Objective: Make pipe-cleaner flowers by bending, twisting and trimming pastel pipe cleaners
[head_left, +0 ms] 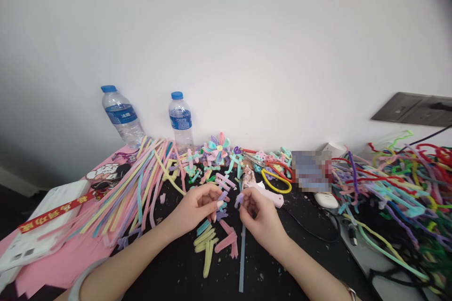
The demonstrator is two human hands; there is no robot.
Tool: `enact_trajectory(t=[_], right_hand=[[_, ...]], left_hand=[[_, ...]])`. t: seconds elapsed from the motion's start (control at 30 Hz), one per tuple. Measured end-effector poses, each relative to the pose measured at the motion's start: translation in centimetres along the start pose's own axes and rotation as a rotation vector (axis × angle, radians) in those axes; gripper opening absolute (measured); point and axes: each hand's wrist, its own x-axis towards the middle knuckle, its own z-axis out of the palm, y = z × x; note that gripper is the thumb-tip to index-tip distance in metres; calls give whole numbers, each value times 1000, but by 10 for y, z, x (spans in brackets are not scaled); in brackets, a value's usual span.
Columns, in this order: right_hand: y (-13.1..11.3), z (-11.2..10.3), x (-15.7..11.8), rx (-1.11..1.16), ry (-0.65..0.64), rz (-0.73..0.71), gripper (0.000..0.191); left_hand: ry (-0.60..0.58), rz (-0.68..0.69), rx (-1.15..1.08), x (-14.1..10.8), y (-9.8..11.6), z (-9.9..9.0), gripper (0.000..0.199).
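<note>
My left hand (197, 208) is closed in a pinch on a short lilac pipe cleaner piece (223, 195) above the middle of the black table. Facing it, my right hand (260, 216) pinches another small purple pipe cleaner piece (239, 200); a gap separates the two. Below my hands lie folded yellow pipe cleaner pieces (205, 243) and pink pipe cleaner pieces (228, 241). A translucent glue stick (242, 258) runs towards me from beneath my right hand. Just behind that hand lies a pale pink glue gun (270, 194), partly covered by it.
Long pastel pipe cleaners (141, 188) spread on the left, near two water bottles (181, 120). A pipe cleaner flower (219, 148) stands at the back beside yellow-handled scissors (277, 181). Tangled coloured pipe cleaners (406, 193) and a white mouse (326, 200) are at right.
</note>
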Motion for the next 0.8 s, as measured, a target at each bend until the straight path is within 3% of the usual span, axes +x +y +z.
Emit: enact_trajectory(t=[0.13, 0.5, 0.8], right_hand=[[-1, 0, 1, 124, 57, 45, 25], [-3, 2, -2, 60, 74, 52, 21], [-7, 2, -5, 21, 96, 43, 20]], left_hand=[[-39, 17, 37, -3, -1, 5, 15], [-96, 48, 123, -7, -3, 7, 11], [-61, 80, 231, -7, -5, 8, 8]])
